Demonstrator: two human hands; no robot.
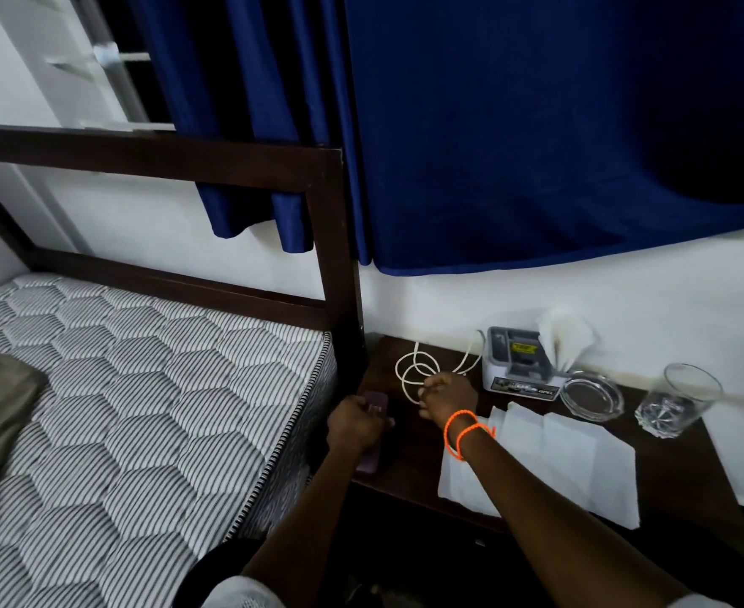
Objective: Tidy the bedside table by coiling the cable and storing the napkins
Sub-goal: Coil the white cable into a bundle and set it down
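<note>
Dark wood bedside table [409, 458] sits tight vs the bed frame [335, 239], quilted striped mattress [141, 388] off to the L, blue curtain [537, 147] hanging above

Key relation now: white cable [414, 366] lies just beyond the R hand [447, 394], toward the wall. Loose loops stack up at the table's back-L corner, one strand running R and up to the grey-white charger box [521, 364]. So the cable's run goes roughly L-R along the wall edge, and the R hand is the nearer one by far; it's touching the loops

R hand: fingers curled, pinching the cable at the near side of the loops, orange cord bracelets [464, 432] on the wrist. L hand [354, 421] is closed over a dark purplish flat thing, prob a phone [372, 432], at the table's L edge; can't tell how firm the grip is

Napkins [550, 458]: thin white paper, flat, overlapping sheets spread across the near-R half of the top, under the R forearm. More folded tissue [565, 340] stands fanned behind the box

Smaller stuff: clear glass ashtray [591, 397], round, thick-walled, just R of the box; cut-glass tumbler [677, 401] further R, upright

Judgement: coiling underway, napkins not yet stored
</note>
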